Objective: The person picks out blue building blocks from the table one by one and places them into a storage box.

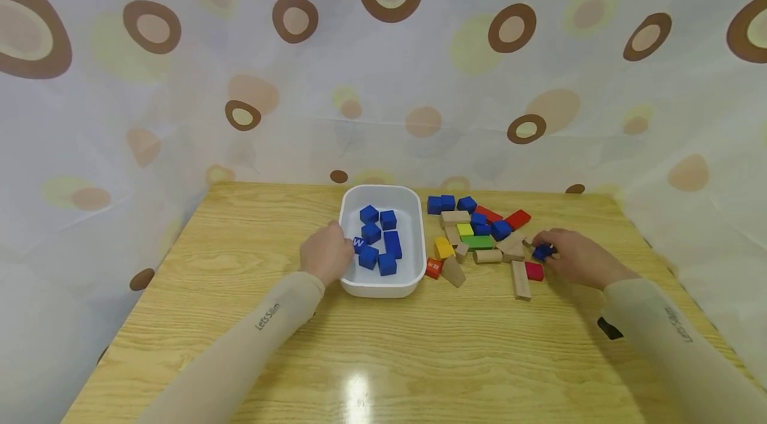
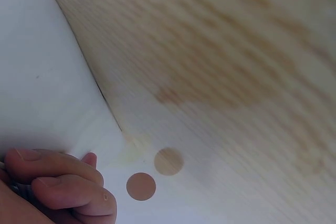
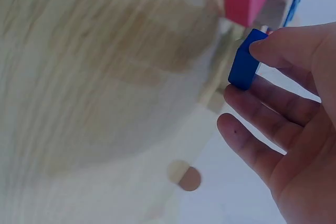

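My left hand [image 1: 327,252] is at the left side of a white plastic tub [image 1: 416,237], its curled fingers gripping the rim. Inside the tub lie several blue blocks [image 1: 371,233], one marked with a white W. In the left wrist view the fingers [image 2: 73,198] show bent, with most of the hand out of frame. On the right, my right hand [image 1: 578,257] pinches a blue block [image 3: 245,62] between thumb and fingers, at the right end of a pile of loose blocks. A red block [image 1: 534,271] lies just beside it.
To the right of the tub spreads the loose pile: plain wooden blocks [image 1: 520,279], a green block [image 1: 477,243], a yellow block [image 1: 444,248], red ones and more blue blocks [image 1: 434,205]. A patterned cloth [image 1: 383,91] hangs behind the wooden table [image 1: 455,351].
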